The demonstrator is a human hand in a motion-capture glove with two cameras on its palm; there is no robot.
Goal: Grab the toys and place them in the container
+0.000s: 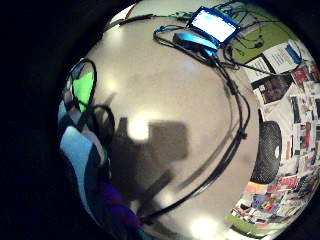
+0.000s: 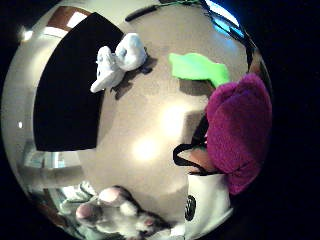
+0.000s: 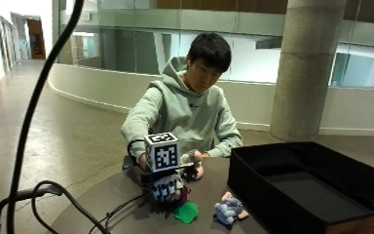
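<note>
Your right hand [image 3: 166,187] hovers above the worktop [image 3: 116,200] with a purple plush toy [image 2: 239,130] filling the thumb-side palm view right against the palm. From the outside view a bit of purple shows beneath the glove, so your grip looks closed around that toy, though the fingers themselves are mostly hidden and I can't say how far they wrap.

The black container [image 3: 304,187] stands well off to one side of your grip, with its open top facing up. Between your grip and the container lie two loose toys: a green toy [image 3: 187,212] just below and beside your hand, and a pale blue plush [image 3: 229,210] next to the container's near wall. A grey and pink plush [image 2: 117,212] sits close to your other hand [image 3: 193,163].

To do this step well, lift the purple toy high enough to clear both the loose toys and the container's wall, carry it across over the opening, and only release once it is well inside the rim.
</note>
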